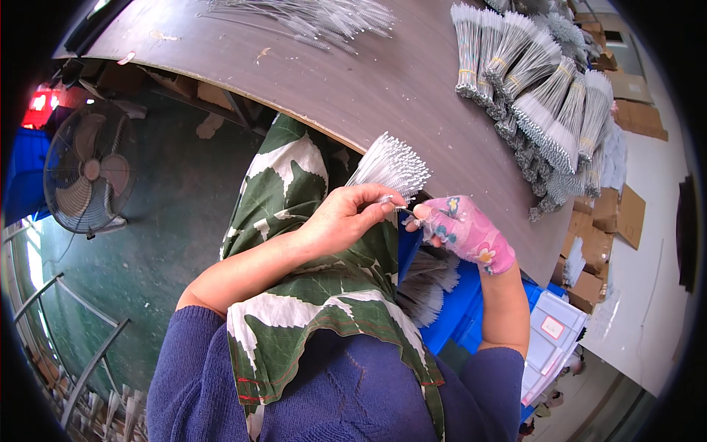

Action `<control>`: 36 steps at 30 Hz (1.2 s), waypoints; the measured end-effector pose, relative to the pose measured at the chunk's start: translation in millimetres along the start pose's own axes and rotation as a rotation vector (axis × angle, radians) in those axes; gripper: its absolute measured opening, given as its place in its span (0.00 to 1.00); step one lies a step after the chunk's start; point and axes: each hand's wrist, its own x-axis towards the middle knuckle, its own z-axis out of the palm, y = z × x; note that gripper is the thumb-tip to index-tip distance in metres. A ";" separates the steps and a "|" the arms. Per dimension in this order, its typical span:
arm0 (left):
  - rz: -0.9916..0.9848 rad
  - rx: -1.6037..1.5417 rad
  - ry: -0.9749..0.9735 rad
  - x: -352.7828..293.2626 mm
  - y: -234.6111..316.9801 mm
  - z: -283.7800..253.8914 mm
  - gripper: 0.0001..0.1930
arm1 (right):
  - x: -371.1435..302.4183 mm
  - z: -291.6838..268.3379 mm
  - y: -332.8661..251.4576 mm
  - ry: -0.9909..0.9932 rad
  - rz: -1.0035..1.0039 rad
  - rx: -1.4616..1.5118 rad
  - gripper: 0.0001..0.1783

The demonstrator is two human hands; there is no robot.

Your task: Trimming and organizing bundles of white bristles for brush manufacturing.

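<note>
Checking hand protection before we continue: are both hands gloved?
No, only the right hand wears a pink flowered glove; the left hand is bare.

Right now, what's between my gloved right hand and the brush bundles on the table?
The head view shows brown tabletop between the gloved right hand and the brush bundles.

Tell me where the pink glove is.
In the head view, the pink glove is on the right hand, right of centre, close beside the bare left hand.
</note>
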 end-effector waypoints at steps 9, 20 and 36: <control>0.630 0.678 0.419 -9.3 -4.2 -2.9 0.19 | 1.0 -7.3 20.0 0.014 -0.100 0.260 0.20; 0.013 0.539 0.405 10.9 -52.0 -3.4 0.52 | 72.3 49.5 70.5 0.451 -0.455 0.717 0.17; 0.217 0.313 0.105 46.4 -88.9 -58.4 0.12 | 72.0 81.4 62.0 0.503 -0.606 0.587 0.27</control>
